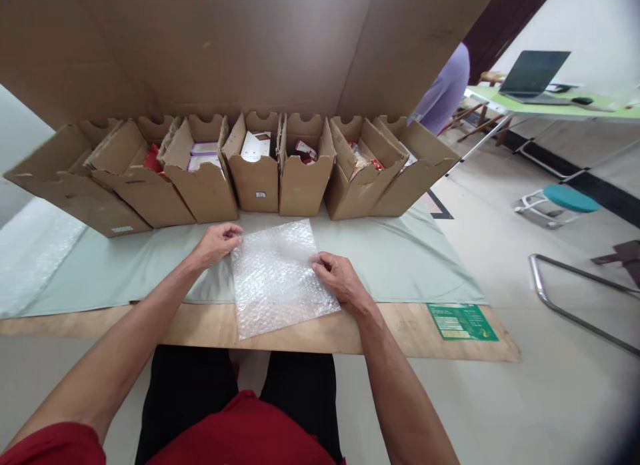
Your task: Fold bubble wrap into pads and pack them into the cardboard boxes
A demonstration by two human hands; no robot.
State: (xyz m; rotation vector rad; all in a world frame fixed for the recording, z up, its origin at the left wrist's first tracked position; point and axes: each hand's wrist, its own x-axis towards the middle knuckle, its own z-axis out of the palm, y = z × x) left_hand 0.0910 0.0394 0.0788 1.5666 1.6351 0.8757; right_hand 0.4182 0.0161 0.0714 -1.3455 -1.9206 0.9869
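Holding bubble wrap [277,278], hands [216,243] [339,275] apart

I am in what looks like a small workroom with an office corner. My bench [395,328], a wooden board under a pale green cloth [410,265], carries seven open cardboard boxes [306,188] along its far edge — several show small cartons and packets [256,147] inside. A tall cardboard panel [280,45] stands behind them. I have a sheet of bubble wrap [277,278] at the near edge, and more bubble wrap [37,251] covers the left end. Beyond the right edge is the office side — a laptop [535,75] and mouse [583,101] on a green-topped table [607,111], with a teal stool [570,198] nearby.
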